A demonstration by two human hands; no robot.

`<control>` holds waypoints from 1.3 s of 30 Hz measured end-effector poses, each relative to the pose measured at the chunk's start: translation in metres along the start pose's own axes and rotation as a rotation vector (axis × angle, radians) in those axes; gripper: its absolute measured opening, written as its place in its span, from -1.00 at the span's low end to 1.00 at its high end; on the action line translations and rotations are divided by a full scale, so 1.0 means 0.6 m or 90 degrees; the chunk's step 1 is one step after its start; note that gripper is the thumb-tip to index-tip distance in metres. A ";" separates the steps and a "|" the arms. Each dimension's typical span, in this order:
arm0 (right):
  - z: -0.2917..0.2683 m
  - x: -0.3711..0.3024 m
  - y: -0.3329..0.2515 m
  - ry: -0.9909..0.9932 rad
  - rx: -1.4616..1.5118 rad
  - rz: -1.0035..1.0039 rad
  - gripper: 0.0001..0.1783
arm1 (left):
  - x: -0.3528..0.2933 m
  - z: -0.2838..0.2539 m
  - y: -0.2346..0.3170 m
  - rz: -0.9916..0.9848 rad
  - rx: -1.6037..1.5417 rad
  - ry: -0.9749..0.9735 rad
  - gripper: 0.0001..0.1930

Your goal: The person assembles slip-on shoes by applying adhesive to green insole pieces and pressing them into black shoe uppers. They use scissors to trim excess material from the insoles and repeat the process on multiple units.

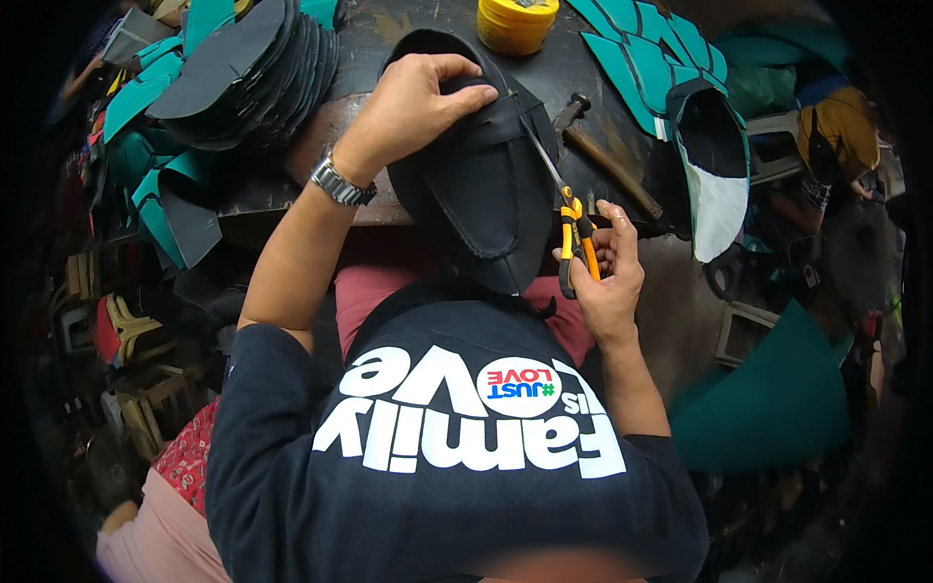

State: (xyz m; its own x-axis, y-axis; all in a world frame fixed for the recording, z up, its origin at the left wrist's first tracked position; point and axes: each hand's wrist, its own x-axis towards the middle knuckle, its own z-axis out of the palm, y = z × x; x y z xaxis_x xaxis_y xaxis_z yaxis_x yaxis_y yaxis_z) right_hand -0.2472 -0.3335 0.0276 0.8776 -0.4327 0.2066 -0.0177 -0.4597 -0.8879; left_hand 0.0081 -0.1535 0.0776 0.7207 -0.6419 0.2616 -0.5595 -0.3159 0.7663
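A black shoe upper [476, 185] stretched over a form rests on my lap, toe pointing away from me. My left hand [413, 102], with a metal watch on its wrist, grips the far end of the upper with the fingers curled over its edge. My right hand [607, 267] holds pliers with orange and black handles [573, 238]. Their thin metal jaws reach up to the upper's right edge near my left fingers.
A dark round worktable [389, 44] lies ahead with a stack of black and teal cut pieces [253, 68] at the left, a yellow tin [515, 21], a hammer [607, 160], and teal uppers [671, 68] at the right. A person in yellow [841, 136] sits far right.
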 end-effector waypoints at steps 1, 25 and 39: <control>0.003 0.002 0.000 -0.009 0.010 0.003 -0.19 | -0.006 -0.002 0.003 -0.003 -0.005 0.004 -0.61; 0.011 0.039 -0.016 -0.076 0.030 -0.058 -0.14 | -0.040 -0.010 0.006 -0.009 -0.019 0.053 -0.60; -0.024 0.112 0.003 0.043 -0.258 0.010 -0.15 | -0.047 -0.005 0.013 -0.007 0.205 -0.070 -0.56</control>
State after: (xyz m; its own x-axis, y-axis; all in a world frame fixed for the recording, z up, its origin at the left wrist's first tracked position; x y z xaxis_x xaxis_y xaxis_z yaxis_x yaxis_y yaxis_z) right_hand -0.1954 -0.3742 0.0460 0.8422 -0.4861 0.2335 -0.2295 -0.7149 -0.6604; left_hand -0.0154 -0.1358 0.0782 0.6887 -0.7031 0.1770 -0.6656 -0.5163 0.5389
